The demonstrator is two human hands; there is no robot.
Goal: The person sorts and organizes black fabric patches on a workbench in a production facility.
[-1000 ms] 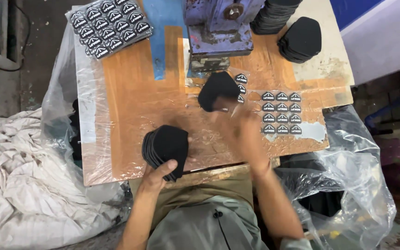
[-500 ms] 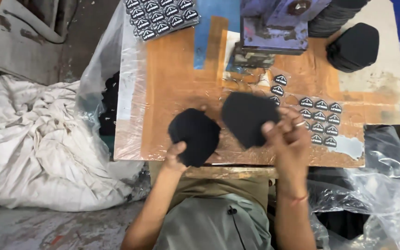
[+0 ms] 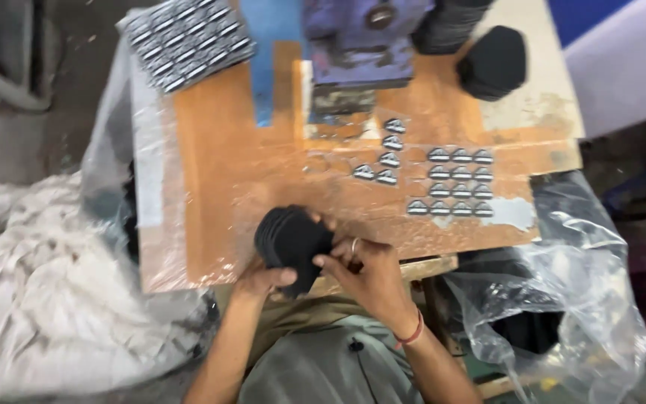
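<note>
Both hands meet at the near edge of the wooden table (image 3: 233,164) on a stack of black fabric pieces (image 3: 289,238). My left hand (image 3: 263,280) grips the stack's lower edge from beneath. My right hand (image 3: 360,273), with a ring on one finger and a red thread at the wrist, presses the stack's right side with its fingertips. Small black-and-white badges (image 3: 450,183) lie in rows on the table to the right of the stack. More loose badges (image 3: 386,153) lie closer to the press.
A blue-grey press machine (image 3: 360,37) stands at the table's far edge. Beside it are two stacks of black pieces (image 3: 495,60) and a sheet of many badges (image 3: 185,41) at far left. White cloth (image 3: 31,284) lies left; clear plastic bags (image 3: 577,299) hang right.
My right hand brought its black piece from mid-table back onto the stack in my left hand. Both hands now hold one stack at the near edge. The camera view shifted.
</note>
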